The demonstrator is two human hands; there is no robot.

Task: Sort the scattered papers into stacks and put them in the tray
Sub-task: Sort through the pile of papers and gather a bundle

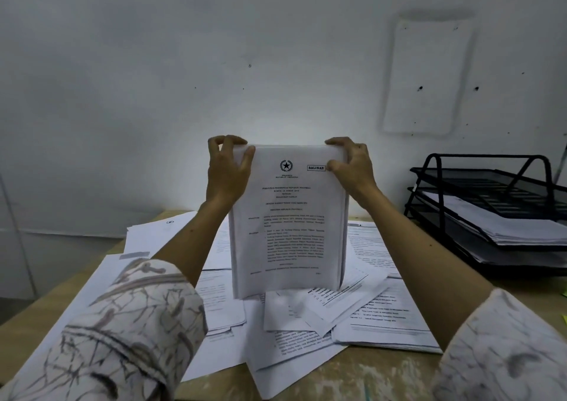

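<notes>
A thick stack of printed papers (288, 222) stands upright on its lower edge on the scattered sheets, its front page bearing an emblem and a "SALINAN" box. My left hand (228, 167) grips the stack's top left corner, and my right hand (349, 163) grips its top right corner. Loose printed papers (306, 317) lie spread over the wooden table (352, 373) beneath and around the stack. A black wire-mesh tiered tray (478, 167) sits at the right, with paper stacks (521, 225) on its middle and lower tiers.
A white wall rises right behind the table, with a pale rectangular patch (426, 75) on it. The table's left edge (46, 296) drops off to the floor. A bit of yellow-green note (564, 317) peeks in at the right edge.
</notes>
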